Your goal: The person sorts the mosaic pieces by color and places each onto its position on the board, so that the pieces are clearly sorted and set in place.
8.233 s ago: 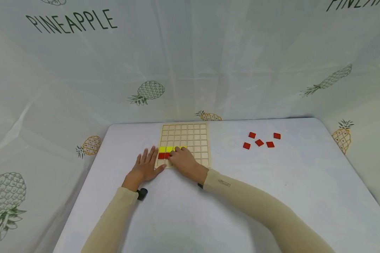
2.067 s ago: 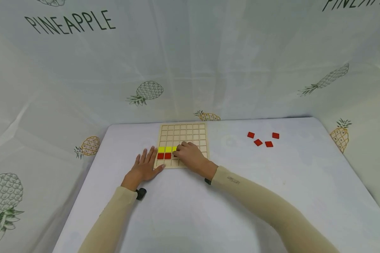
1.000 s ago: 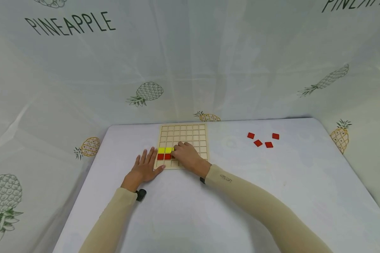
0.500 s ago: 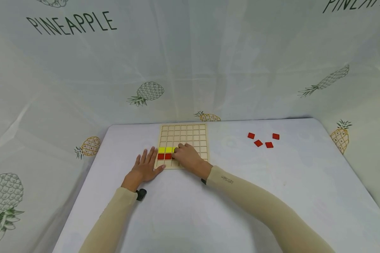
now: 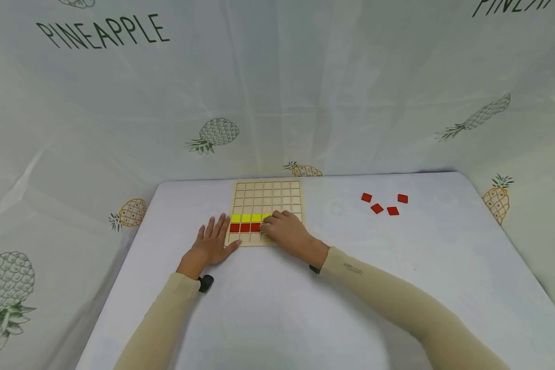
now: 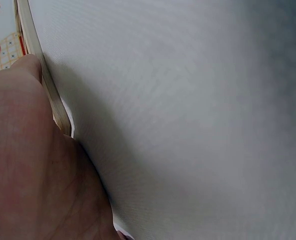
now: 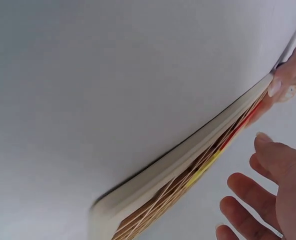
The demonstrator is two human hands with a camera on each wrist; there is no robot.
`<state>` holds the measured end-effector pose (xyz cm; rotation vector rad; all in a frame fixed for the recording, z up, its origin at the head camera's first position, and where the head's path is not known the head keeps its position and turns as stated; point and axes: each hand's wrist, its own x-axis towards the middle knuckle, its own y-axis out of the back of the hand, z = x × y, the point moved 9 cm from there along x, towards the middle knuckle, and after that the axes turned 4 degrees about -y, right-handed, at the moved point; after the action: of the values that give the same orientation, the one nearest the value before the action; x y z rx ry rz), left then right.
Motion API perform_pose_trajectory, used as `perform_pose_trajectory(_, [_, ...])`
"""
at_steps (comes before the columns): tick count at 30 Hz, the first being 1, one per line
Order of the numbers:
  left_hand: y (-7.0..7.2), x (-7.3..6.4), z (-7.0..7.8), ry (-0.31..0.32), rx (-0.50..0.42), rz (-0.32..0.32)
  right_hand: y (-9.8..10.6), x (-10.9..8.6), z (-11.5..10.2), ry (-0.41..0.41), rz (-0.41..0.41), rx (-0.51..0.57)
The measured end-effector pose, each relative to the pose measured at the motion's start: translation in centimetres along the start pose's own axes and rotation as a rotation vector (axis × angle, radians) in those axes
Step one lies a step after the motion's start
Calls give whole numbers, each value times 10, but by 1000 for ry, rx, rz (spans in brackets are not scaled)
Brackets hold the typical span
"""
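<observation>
A wooden grid board [image 5: 268,193] lies at the back of the table. Along one of its rows run several yellow tiles [image 5: 246,218], with three red tiles [image 5: 245,227] in the row just nearer. My left hand [image 5: 208,248] lies flat with fingers spread, touching the board's left edge, its thumb at the near-left corner. Over the board's right part hovers my right hand [image 5: 289,234], beside the third red tile and hiding cells beneath it. In the right wrist view, the right hand's thumb and fingers [image 7: 253,192] are loosely bent and apart, with nothing between them.
Several loose red tiles [image 5: 376,208] lie scattered on the white table [image 5: 342,318] to the right of the board. A pineapple-print cloth [image 5: 374,103] hangs behind the table and at both sides.
My right hand has let go of a red tile, now third in the red row, and shifted right. One loose red tile fewer lies at the right than 8 seconds ago. The left hand stays still.
</observation>
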<state>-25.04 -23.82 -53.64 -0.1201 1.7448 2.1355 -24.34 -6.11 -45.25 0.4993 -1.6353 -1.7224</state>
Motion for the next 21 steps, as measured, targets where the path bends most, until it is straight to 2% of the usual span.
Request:
perform_pose_trajectory(9, [-5,4,-4,10,4,-6,15,-35,22,2,112,36])
perform_pose_trajectory(21, [-2,1,0,8,-39,-18,16,-75,65,-60,158,72])
